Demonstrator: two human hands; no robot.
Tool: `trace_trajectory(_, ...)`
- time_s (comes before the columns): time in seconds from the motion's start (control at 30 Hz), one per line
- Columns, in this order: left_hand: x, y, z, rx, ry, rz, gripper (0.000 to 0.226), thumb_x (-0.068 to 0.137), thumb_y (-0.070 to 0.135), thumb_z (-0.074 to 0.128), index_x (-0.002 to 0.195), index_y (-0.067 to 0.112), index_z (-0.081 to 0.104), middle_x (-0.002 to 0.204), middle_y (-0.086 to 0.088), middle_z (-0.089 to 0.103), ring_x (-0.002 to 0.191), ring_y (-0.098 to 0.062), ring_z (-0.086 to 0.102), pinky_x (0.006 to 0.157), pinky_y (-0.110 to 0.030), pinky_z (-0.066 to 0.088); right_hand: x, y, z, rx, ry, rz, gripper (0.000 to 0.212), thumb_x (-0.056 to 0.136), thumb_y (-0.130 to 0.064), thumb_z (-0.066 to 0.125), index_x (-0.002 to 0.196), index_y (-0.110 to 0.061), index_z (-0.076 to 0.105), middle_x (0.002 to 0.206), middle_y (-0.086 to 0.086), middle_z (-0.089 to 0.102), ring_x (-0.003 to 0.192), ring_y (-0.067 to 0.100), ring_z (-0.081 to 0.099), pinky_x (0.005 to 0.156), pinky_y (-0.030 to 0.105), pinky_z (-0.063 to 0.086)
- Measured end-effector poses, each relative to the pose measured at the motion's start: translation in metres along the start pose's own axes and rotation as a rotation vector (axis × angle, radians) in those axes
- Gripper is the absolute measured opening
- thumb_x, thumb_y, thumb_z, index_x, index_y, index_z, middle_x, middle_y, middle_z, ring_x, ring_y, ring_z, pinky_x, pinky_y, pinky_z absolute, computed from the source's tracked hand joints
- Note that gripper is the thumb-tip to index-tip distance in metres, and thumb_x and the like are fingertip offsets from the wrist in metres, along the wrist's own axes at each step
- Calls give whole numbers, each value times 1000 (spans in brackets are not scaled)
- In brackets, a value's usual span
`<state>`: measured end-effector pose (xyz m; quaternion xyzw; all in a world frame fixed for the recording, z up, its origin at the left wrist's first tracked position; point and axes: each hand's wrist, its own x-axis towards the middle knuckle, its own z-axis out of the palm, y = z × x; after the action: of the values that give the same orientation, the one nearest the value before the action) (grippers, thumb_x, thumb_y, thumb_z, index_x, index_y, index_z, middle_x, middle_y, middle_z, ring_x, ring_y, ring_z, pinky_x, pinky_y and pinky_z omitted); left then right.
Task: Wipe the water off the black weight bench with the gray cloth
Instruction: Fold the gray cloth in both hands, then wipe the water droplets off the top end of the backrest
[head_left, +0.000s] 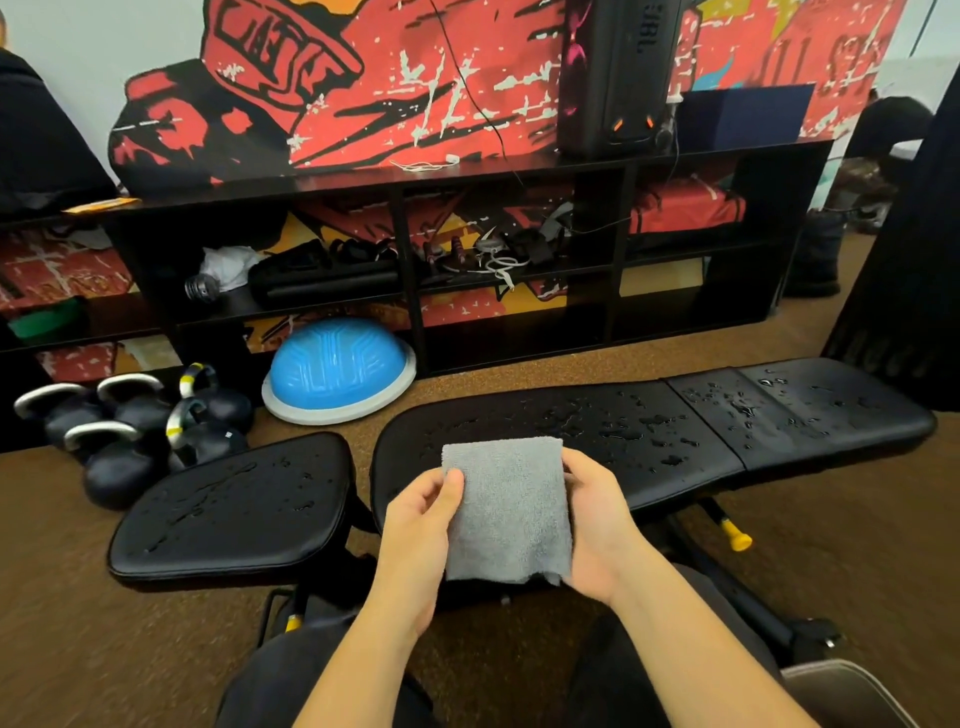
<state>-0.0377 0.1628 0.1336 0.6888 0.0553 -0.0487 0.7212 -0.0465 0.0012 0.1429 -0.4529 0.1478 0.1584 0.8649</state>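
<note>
I see bench (779, 415) stretching rightward, carpet (78, 623) open behind and front-left; kettlebells (130, 436) crowd its far-left end. Folded gray cloth (506, 514), flat rect., held over bench's near edge: left hand (421, 519) pinches L side, right hand (597, 525) grips R side. Bench top wet w/ droplets (670, 441).
</note>
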Motion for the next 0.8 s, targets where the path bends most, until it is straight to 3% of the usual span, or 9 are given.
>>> trace_trajectory(0.1,3,-6,4,119,68,83,26,107,35,46,104,24,70,94,16,73,88,-2,67,82,-31,53,-1,2,2,2,-14,11,58,95,-57,43,118,-15,75,122,15,71,117,36,65,107,55,45)
trace_trajectory(0.2,6,-13,10,196,149,156,28,108,36,43,98,23,66,91,3,69,88,-17,66,75,-37,52,-6,1,3,3,-75,17,61,90,-55,47,130,-15,67,130,14,68,125,36,61,110,55,42)
trace_trajectory(0.33,15,-19,22,224,161,228,31,107,36,44,88,21,63,83,-4,65,79,-25,61,74,-48,50,-15,-3,5,-176,-11,-19,58,71,-31,81,127,-20,67,119,10,73,114,30,68,98,49,54)
trace_trajectory(0.47,22,-21,57,238,46,252,30,107,36,46,86,25,65,80,3,66,79,-19,64,71,-43,52,-18,3,-12,-70,188,-19,45,76,-14,85,117,-15,69,101,16,77,94,32,75,83,52,61)
trace_trajectory(0.53,27,-25,69,279,-29,252,32,106,37,48,84,22,64,78,0,65,76,-20,62,69,-43,51,-20,-3,-19,-22,264,-17,37,79,-18,83,113,-13,69,96,17,77,90,34,75,81,51,61)
trace_trajectory(0.67,47,-32,96,349,-203,232,43,103,44,51,76,11,60,66,0,55,61,-10,48,59,-29,38,-19,-29,-47,-36,421,-81,39,81,-34,81,111,-14,67,98,14,77,96,32,73,94,53,56)
trace_trajectory(0.73,57,-33,118,411,-290,248,43,102,44,53,73,13,61,63,4,53,59,-7,46,56,-23,35,-15,-42,-67,-19,494,-112,42,84,-40,77,112,-10,65,103,16,74,97,33,72,93,52,56)
trace_trajectory(0.8,68,-35,142,450,-363,261,39,102,44,54,73,20,62,65,2,56,60,-8,50,58,-28,41,-9,-54,-91,85,551,-107,40,91,-40,70,112,-7,64,105,19,73,97,36,71,92,52,56)
